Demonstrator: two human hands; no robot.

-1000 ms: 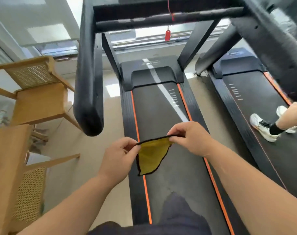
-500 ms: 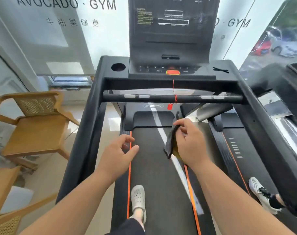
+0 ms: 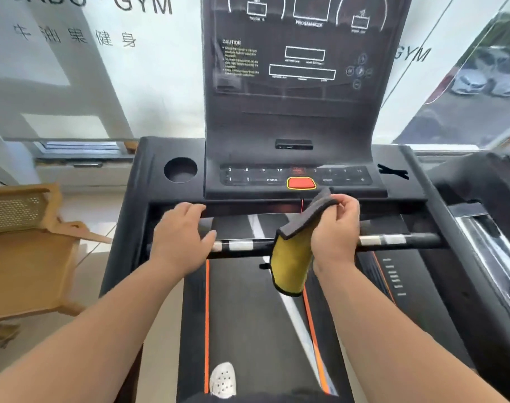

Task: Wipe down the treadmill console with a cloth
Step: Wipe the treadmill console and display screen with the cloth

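Observation:
The black treadmill console (image 3: pixel 294 117) rises straight ahead, with a dark display, a row of buttons and a red stop key (image 3: pixel 301 183). My right hand (image 3: pixel 336 231) grips a folded yellow and grey cloth (image 3: pixel 293 254) just below the button row, in front of the crossbar (image 3: pixel 399 239). The cloth hangs down from my fingers and is not touching the console. My left hand (image 3: pixel 184 238) hovers with relaxed fingers over the left part of the crossbar and holds nothing.
A round cup holder (image 3: pixel 180 169) sits left of the buttons. A wooden chair (image 3: pixel 26 257) stands at the left. Another treadmill (image 3: pixel 486 199) is at the right. The belt (image 3: pixel 253 315) runs below, with my white shoe (image 3: pixel 223 379) on it.
The view has tilted up from the belt to the console. My left hand let go of the cloth. Both hands rose toward the crossbar, the right one carrying the cloth.

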